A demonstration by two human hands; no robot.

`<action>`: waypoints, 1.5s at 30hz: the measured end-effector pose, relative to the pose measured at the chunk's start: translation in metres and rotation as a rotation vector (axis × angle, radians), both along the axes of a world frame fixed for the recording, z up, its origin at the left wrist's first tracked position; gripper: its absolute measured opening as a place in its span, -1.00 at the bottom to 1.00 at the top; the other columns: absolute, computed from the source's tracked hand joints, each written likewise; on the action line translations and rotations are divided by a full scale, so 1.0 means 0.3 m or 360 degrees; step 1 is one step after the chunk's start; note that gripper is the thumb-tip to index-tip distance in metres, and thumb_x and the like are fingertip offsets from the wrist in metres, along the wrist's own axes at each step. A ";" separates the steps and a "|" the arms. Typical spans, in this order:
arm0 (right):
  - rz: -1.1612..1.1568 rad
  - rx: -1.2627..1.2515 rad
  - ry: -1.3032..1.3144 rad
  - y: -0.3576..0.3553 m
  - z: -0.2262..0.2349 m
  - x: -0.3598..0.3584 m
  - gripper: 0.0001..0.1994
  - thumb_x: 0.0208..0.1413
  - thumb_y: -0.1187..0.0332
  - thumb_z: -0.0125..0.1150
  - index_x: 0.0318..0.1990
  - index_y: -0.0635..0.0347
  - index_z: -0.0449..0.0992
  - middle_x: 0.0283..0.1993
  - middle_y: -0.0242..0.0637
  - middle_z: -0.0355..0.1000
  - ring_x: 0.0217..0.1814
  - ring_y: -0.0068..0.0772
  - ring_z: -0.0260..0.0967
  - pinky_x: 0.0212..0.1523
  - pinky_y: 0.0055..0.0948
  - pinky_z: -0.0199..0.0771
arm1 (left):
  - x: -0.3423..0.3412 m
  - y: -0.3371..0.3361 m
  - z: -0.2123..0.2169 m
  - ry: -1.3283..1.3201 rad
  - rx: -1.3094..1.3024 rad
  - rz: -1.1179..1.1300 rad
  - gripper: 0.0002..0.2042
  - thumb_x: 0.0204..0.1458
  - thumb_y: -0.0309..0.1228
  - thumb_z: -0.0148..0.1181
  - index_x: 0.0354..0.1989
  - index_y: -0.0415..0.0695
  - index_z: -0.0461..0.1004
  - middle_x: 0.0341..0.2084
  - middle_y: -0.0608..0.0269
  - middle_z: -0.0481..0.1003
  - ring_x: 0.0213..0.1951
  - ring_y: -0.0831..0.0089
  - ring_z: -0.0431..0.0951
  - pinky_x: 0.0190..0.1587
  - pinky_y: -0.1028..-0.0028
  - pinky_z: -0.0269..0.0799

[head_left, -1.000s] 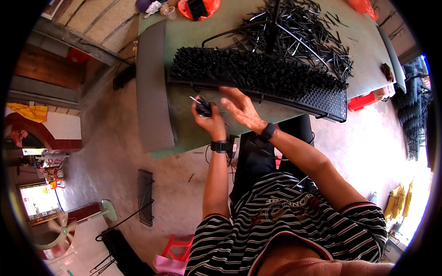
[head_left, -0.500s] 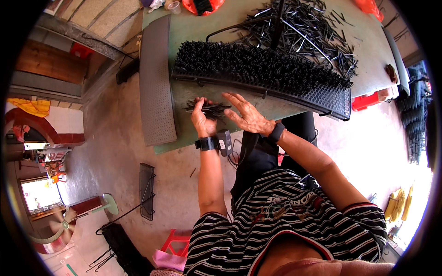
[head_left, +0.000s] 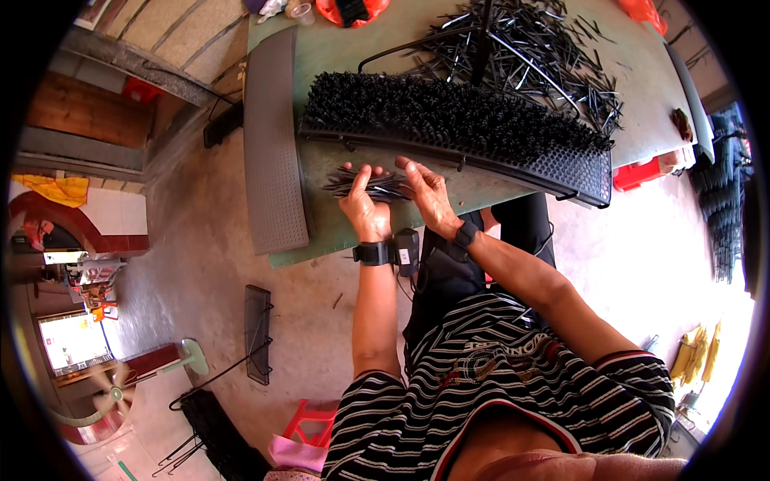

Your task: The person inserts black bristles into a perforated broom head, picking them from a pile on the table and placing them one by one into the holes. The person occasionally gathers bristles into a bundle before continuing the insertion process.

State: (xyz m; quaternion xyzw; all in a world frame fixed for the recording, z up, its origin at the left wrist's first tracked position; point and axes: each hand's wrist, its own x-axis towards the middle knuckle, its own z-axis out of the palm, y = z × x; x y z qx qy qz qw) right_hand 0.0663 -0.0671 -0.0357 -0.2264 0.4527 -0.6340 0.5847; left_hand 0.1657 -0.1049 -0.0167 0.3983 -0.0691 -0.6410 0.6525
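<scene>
My left hand is closed around a loose bundle of thin black strips above the near left of the green table. My right hand is at the bundle's right end, its fingers slightly bent and touching or very near the strip tips. Just beyond both hands lies a long black perforated panel on a wire frame. Upright black strips fill most of it densely, while bare holes show at its right end.
A pile of loose black strips covers the far part of the green table. A grey perforated panel lies along the table's left edge. Red plastic bags sit at the back. A pink stool stands on the floor behind left.
My right hand has come left and in against the bundle's end, its spread fingers now more bent. My left hand has shifted slightly right with the strips.
</scene>
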 end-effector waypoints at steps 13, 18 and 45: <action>0.0047 -0.0260 0.0566 -0.041 -0.023 -0.016 -0.59 0.15 0.15 0.08 -0.02 0.35 0.40 -0.21 -0.22 0.46 -0.17 -0.40 0.37 -0.11 -0.44 0.36 | -0.052 -0.029 -0.071 -0.0182 -0.0103 0.0134 -0.77 -0.07 -0.61 0.13 -0.20 -0.21 0.37 -0.42 0.18 0.47 -0.43 0.35 0.49 -0.30 0.35 0.47; 0.0262 -0.0778 0.1796 0.022 -0.042 -0.146 -0.52 -0.03 0.19 0.24 -0.02 0.33 0.37 -0.06 -0.01 0.32 -0.02 0.02 0.26 -0.01 -0.23 0.31 | 0.036 -0.077 -0.135 0.0226 0.0159 0.0115 -0.83 -0.11 -0.63 0.19 -0.32 -0.19 0.41 -0.45 0.21 0.48 -0.43 0.35 0.50 -0.32 0.21 0.47; 0.0803 -0.0478 0.2398 -0.022 -0.010 -0.123 -0.84 -0.15 0.40 0.17 -0.49 0.36 0.44 -0.47 0.12 0.40 -0.38 0.16 0.37 -0.38 -0.05 0.39 | -0.045 0.004 -0.095 -0.0534 -0.0438 0.0303 -0.49 -0.14 -0.74 0.19 0.05 -0.22 0.24 -0.37 0.21 0.43 -0.42 0.46 0.46 -0.33 0.46 0.45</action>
